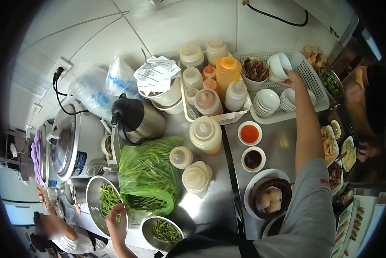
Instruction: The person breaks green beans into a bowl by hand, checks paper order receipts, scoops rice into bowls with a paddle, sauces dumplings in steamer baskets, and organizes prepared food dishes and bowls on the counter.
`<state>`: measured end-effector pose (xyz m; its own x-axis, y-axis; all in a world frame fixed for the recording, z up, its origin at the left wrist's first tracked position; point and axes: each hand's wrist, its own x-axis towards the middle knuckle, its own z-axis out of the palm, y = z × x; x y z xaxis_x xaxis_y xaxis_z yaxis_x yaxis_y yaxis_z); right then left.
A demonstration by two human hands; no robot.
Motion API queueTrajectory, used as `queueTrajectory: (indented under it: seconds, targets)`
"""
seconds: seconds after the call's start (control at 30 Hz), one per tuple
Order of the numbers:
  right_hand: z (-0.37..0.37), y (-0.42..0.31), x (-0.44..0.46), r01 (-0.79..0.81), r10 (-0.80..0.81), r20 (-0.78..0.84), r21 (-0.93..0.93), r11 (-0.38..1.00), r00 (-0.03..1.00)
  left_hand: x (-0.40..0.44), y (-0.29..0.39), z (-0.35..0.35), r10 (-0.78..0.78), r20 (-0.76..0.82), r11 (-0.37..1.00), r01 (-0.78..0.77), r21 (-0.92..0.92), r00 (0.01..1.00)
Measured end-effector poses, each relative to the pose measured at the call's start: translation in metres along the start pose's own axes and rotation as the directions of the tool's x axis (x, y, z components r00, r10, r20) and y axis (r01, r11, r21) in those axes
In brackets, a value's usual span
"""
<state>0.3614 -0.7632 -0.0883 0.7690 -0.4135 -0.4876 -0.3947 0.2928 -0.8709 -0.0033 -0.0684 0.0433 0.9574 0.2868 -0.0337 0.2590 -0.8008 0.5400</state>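
Note:
My right hand [291, 80] reaches to the back right, its fingers closed at the rim of a small white bowl [280, 63]. Stacked white dishes [268, 101] lie just below it in a perforated white basket [317, 79]. At the lower left, my left hand [116, 219] is bent in a pinch at the edge of an open green plastic bag [152, 172] of green beans. What its fingertips hold is not clear. Beside it are a metal colander [89, 198] of beans and a metal bowl [147, 223] of cut beans.
Sauce bottles [209, 101] fill a white basket, with squeeze bottles [197, 176] in front. Red sauce [249, 133], dark sauce [253, 159] and a steamer of dumplings [271, 200] stand on the right. A thermal jug [141, 118] and a cooker [87, 137] stand left. Another person [68, 234] is lower left.

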Motion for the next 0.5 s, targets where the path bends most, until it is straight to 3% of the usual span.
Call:
queueTrajectory:
  seconds: [0.13, 0.23, 0.33, 0.4, 0.47, 0.5]
  targets:
    - [-0.018, 0.006, 0.016, -0.044, 0.029, 0.099, 0.15, 0.988, 0.995, 0.004, 0.001, 0.005, -0.024, 0.009, 0.999, 0.024, -0.041, 1.0]
    - [-0.022, 0.01, 0.006, 0.016, -0.073, 0.194, 0.281, 0.96, 0.978, 0.007, 0.002, 0.002, 0.012, 0.003, 1.0, -0.011, -0.025, 1.0]
    - [-0.032, 0.012, 0.018, 0.186, -0.303, 0.237, 0.416, 0.89, 0.923, 0.007, 0.01, -0.004, 0.007, -0.001, 1.0, -0.007, -0.022, 1.0]
    - [-0.019, -0.004, -0.024, 0.069, -0.323, 0.195, 0.754, 0.653, 0.926, 0.001, 0.01, -0.011, 0.016, -0.029, 1.0, -0.016, 0.01, 0.999]
    - [-0.031, -0.016, -0.048, -0.133, -0.252, 0.329, 0.808, 0.573, 0.91, -0.007, 0.007, -0.017, 0.058, -0.082, 0.998, -0.059, -0.007, 0.995]
    - [-0.013, -0.029, -0.086, -0.165, -0.164, 0.283, 0.845, 0.508, 0.945, -0.011, 0.012, -0.024, -0.019, -0.039, 0.999, 0.017, -0.032, 0.999]
